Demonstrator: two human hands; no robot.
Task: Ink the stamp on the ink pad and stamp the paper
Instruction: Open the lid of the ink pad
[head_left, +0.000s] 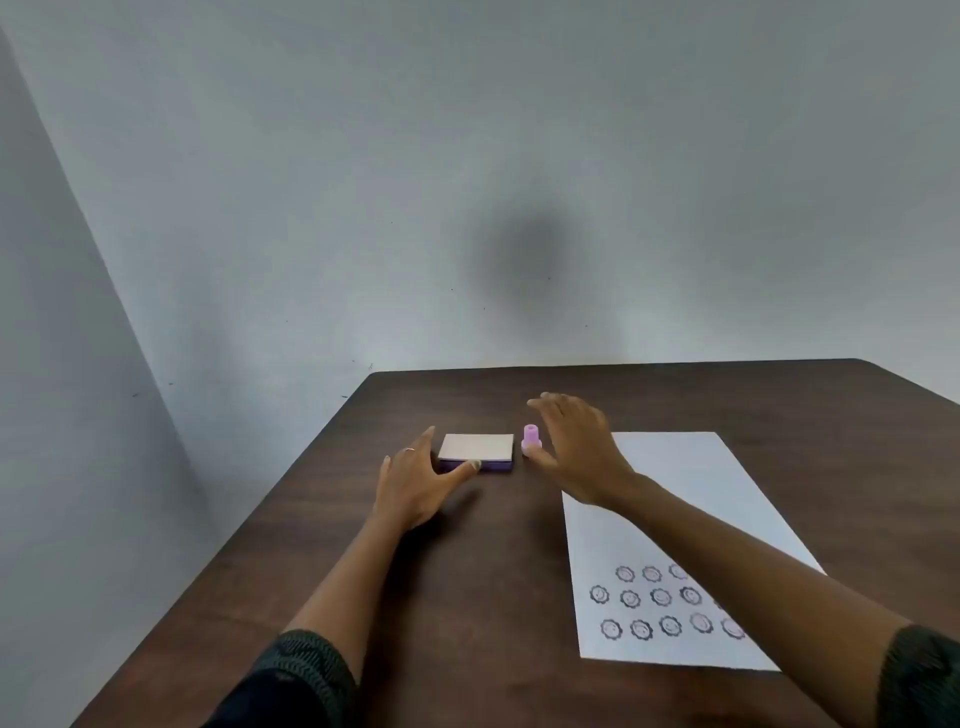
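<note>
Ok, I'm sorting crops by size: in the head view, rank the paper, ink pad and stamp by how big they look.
1. paper, by far the largest
2. ink pad
3. stamp, the smallest

The pad and stamp stand side by side, so nearness doesn't skew them.

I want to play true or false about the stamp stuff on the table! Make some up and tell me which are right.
1. The pink stamp stands upright right of the ink pad. True.
2. The right hand grips the stamp. False: its fingers are spread open near it.
3. The paper already carries stamped smiley marks. True.
4. The ink pad lies on the paper. False: it sits on the bare table.
5. The left hand touches the ink pad with its thumb. True.
</note>
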